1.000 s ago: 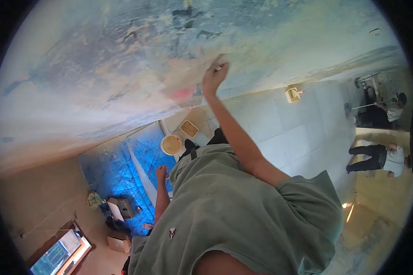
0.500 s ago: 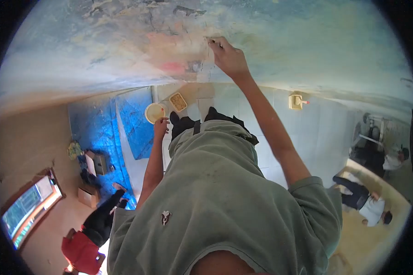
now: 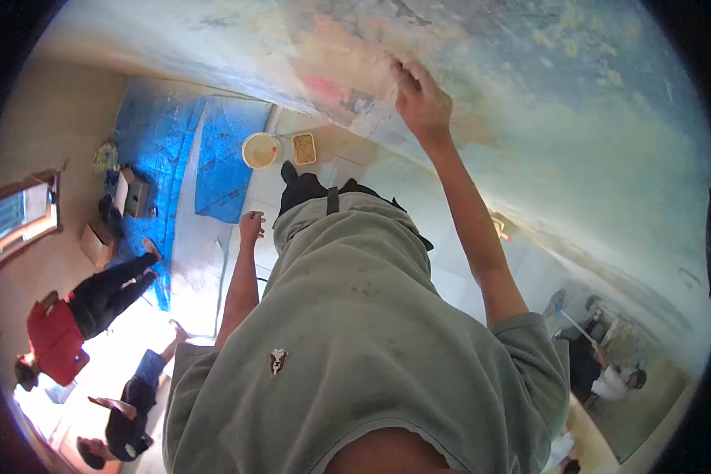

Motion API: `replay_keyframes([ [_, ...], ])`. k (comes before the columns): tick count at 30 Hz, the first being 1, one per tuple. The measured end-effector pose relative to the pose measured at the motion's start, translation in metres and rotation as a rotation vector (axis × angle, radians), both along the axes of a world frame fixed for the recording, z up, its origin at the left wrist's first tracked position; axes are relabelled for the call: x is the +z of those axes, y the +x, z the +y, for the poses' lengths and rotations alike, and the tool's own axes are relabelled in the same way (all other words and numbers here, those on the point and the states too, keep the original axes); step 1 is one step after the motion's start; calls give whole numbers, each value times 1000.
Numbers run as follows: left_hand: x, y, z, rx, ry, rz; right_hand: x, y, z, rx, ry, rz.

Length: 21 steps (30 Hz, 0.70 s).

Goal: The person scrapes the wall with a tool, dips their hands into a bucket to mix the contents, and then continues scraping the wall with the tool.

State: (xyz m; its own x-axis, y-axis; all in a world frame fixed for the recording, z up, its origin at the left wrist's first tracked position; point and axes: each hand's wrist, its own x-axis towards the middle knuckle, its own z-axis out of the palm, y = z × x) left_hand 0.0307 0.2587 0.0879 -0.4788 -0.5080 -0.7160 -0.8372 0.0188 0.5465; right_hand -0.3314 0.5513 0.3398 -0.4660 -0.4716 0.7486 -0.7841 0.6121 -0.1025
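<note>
My right hand [image 3: 424,101] is raised against the patchy painted wall [image 3: 529,103], its fingers bent together at the surface. Whatever it may hold is too small to make out. Low at my left side hangs my left hand [image 3: 251,226], with its fingers loosely apart and nothing visible in them. The wall shows pink, orange, grey and pale blue patches around my right hand. Below the wall, a round white bucket [image 3: 260,151] stands on the floor beside a small rectangular tub [image 3: 304,148].
Blue sheeting [image 3: 227,158] covers floor at the left, with cardboard boxes [image 3: 98,243] near it. A person in red [image 3: 55,336] and one in dark clothes [image 3: 126,423] are at lower left. Another person [image 3: 612,384] holds a long pole at lower right.
The view has turned, so the wall now slants. My right hand has shifted right along the wall. My left hand has moved away from the bucket. A second person shows at lower left.
</note>
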Motion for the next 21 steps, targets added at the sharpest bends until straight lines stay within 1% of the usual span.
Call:
replay_keyframes([
  [2,2,12,8,59,19,-3,25,-9,-10,-18,-105,127],
  [3,5,16,12,79,23,-4,22,-12,-13,2,-101,125],
  [5,9,20,15,61,16,15,11,-21,-22,-21,188,59],
  [6,10,21,15,72,18,20,5,-21,-26,-24,367,121],
  [7,9,17,14,69,13,26,1,-26,-29,-13,368,131],
  [9,6,13,13,70,9,34,8,-32,-36,92,491,263],
  [10,3,11,11,78,4,61,13,-38,-37,107,499,268],
  [12,-1,3,4,112,-1,92,46,-41,-45,120,334,194],
  [13,0,0,1,131,-1,83,47,-40,-47,136,347,198],
  [15,-5,-3,-10,137,-7,100,38,-35,-50,59,436,210],
  [16,-5,-2,-16,140,5,102,25,-36,-46,98,559,153],
  [19,-12,-9,-32,164,3,66,9,-47,-58,168,652,184],
  [20,-14,-9,-38,171,11,53,31,-41,-70,99,720,260],
  [21,-18,-9,-44,177,20,41,42,-45,-81,99,730,263],
])
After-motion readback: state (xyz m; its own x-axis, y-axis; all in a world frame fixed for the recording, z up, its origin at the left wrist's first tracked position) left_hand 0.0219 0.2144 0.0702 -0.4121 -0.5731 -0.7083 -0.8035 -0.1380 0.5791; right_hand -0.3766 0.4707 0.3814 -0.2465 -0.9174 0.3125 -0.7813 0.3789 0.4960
